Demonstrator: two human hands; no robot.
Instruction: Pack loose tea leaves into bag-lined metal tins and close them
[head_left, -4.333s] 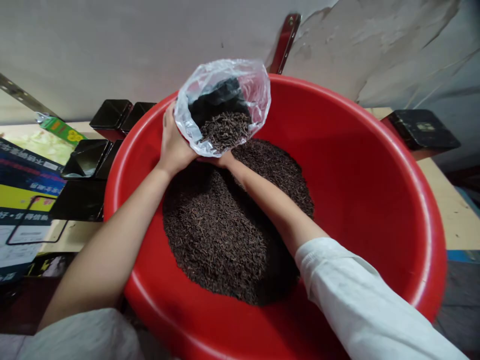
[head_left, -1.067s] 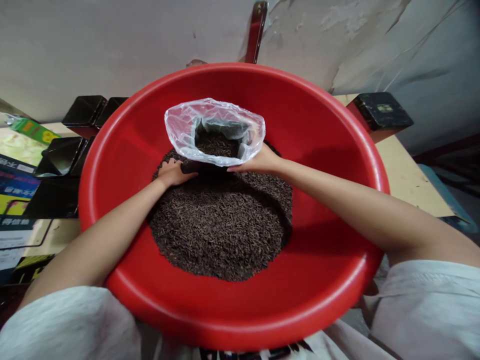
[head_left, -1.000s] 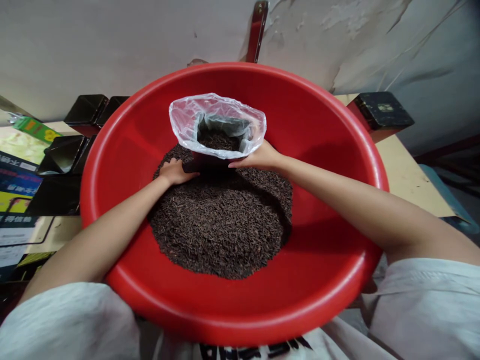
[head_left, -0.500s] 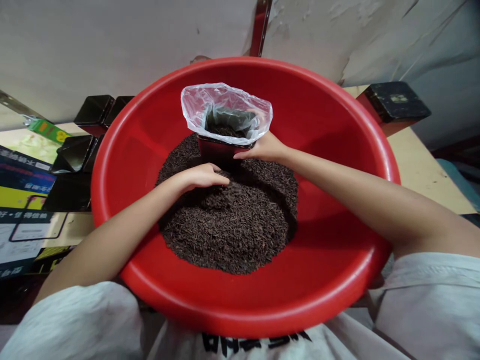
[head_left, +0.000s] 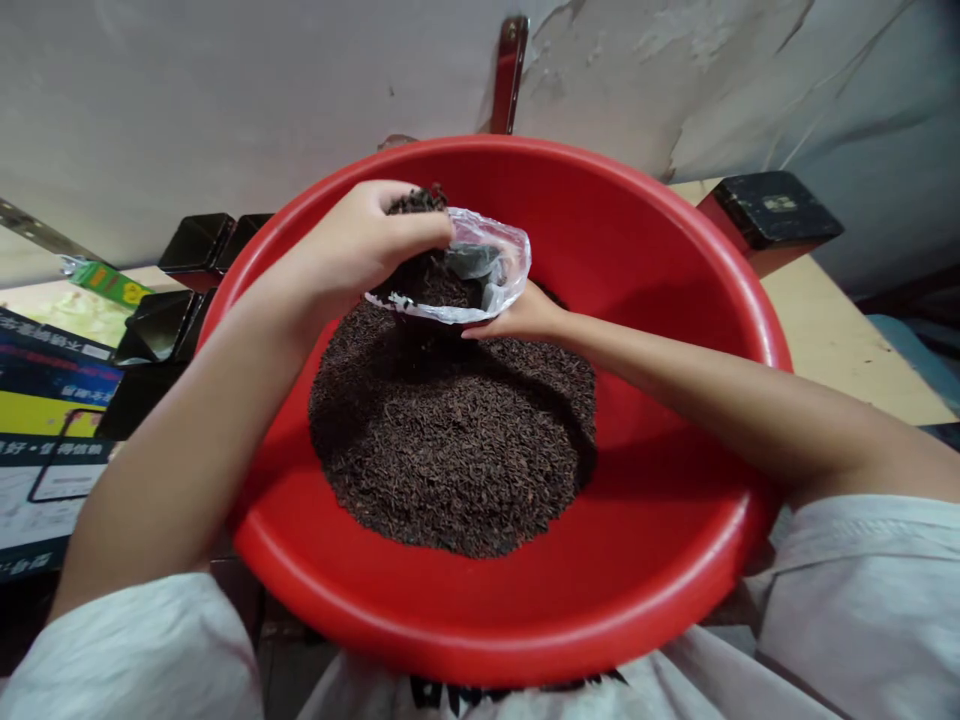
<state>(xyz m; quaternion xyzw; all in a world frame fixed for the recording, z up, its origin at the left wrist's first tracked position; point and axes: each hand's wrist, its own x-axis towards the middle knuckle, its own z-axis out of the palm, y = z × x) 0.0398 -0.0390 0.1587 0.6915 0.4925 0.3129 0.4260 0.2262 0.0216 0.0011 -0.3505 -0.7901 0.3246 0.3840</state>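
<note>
A heap of dark loose tea leaves point(head_left: 457, 450) lies in a big red plastic basin point(head_left: 637, 560). Above the heap, my right hand point(head_left: 525, 312) grips a dark tin, mostly hidden, from its right side. A clear plastic bag point(head_left: 506, 285) lines the tin, its crumpled mouth spread over the rim, with tea leaves inside. My left hand point(head_left: 375, 240) is at the left of the bag's mouth, curled around a clump of tea leaves point(head_left: 420, 200). Some leaves hang below that hand over the opening.
Several dark square tins point(head_left: 154, 325) stand left of the basin, beside printed cardboard point(head_left: 52, 450) and a green box point(head_left: 112, 283). Another dark tin point(head_left: 772, 215) rests on the wooden board point(head_left: 847, 340) at right. Behind the basin is a stained wall point(head_left: 300, 90).
My left hand has risen from the heap to the bag's mouth, carrying a handful of tea leaves. My right hand still holds the lined tin in nearly the same place.
</note>
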